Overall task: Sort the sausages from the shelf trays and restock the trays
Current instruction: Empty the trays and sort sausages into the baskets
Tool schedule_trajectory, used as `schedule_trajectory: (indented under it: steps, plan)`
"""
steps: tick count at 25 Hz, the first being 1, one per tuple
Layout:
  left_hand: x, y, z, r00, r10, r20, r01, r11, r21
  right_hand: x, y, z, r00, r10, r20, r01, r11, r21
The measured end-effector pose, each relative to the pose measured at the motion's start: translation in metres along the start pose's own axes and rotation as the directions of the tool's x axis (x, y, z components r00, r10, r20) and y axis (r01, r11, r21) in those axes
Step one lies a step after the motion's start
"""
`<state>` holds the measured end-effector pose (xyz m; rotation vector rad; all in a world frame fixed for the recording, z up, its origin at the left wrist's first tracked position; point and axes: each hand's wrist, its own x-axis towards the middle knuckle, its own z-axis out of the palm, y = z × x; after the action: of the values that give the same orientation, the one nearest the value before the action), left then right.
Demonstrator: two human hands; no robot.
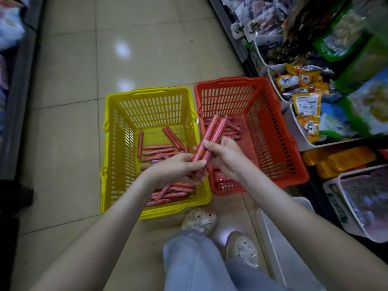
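Observation:
Two red sausages point(212, 135) stand tilted above the gap between two baskets. My left hand point(176, 171) grips their lower ends, thumb on top. My right hand point(224, 154) holds them at the middle, fingers curled round. The yellow basket point(117, 143) on the floor holds several loose sausages point(157, 152). The red basket point(289, 148) beside it holds several more sausages point(231, 129) at its far end and under my right wrist.
Shelf trays point(294, 127) with packaged snacks line the right side; a white tray point(348, 223) sits lower right. An empty white bin point(273, 232) stands by my feet point(199, 220). Tiled floor stretches ahead; another shelf runs along the left edge.

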<state>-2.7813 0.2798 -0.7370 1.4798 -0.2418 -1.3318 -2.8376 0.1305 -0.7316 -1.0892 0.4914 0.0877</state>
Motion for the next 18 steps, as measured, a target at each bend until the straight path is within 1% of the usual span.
schedule_trajectory:
  steps: [2, 3, 5, 7, 9, 10, 11, 12, 13, 14, 16, 18]
  plan:
    - [0.014, -0.001, 0.006, 0.993, 0.070, -0.096, -0.058, 0.990, 0.126, -0.002, -0.005, -0.016, 1.000, -0.011, -0.002, 0.011, 1.000, -0.029]
    - [0.018, -0.001, 0.009, 0.988, 0.103, -0.118, -0.085, 0.985, 0.151, -0.003, -0.006, -0.021, 1.000, -0.005, 0.008, 0.005, 0.999, -0.054]
    - [0.022, -0.003, 0.010, 0.984, 0.134, -0.120, -0.112, 0.978, 0.178, -0.005, -0.007, -0.026, 1.000, 0.008, 0.000, -0.008, 0.996, -0.091]
    - [0.020, -0.008, 0.005, 0.981, 0.125, -0.151, -0.090, 0.971, 0.220, -0.003, -0.003, -0.030, 0.998, 0.012, -0.066, -0.019, 0.995, -0.098]
    - [0.015, -0.017, -0.009, 0.960, 0.128, -0.249, -0.044, 0.947, 0.317, 0.000, 0.004, -0.034, 0.990, 0.016, -0.139, -0.029, 0.995, -0.093]
    - [0.011, -0.023, -0.019, 0.940, 0.132, -0.315, 0.008, 0.914, 0.406, 0.001, 0.008, -0.037, 0.987, 0.013, -0.162, -0.029, 0.995, -0.094]
    - [0.008, -0.030, -0.030, 0.916, 0.137, -0.378, 0.094, 0.841, 0.533, 0.001, 0.012, -0.039, 0.985, 0.005, -0.174, -0.024, 0.994, -0.111]
    - [0.003, -0.037, -0.040, 0.892, 0.140, -0.430, 0.203, 0.726, 0.658, 0.001, 0.016, -0.041, 0.983, -0.007, -0.182, -0.022, 0.987, -0.158]
    - [-0.002, -0.044, -0.048, 0.873, 0.140, -0.467, 0.300, 0.600, 0.742, 0.002, 0.019, -0.043, 0.982, -0.019, -0.189, -0.027, 0.971, -0.236]
    - [-0.006, -0.053, -0.055, 0.863, 0.123, -0.490, 0.367, 0.515, 0.775, 0.002, 0.023, -0.045, 0.980, -0.025, -0.196, -0.041, 0.944, -0.328]
    - [-0.010, -0.072, -0.061, 0.861, 0.062, -0.505, 0.431, 0.439, 0.788, 0.003, 0.027, -0.048, 0.980, -0.030, -0.197, -0.072, 0.868, -0.492]
    - [-0.011, -0.090, -0.062, 0.863, 0.017, -0.504, 0.454, 0.409, 0.791, 0.003, 0.030, -0.051, 0.981, -0.024, -0.191, -0.090, 0.821, -0.564]
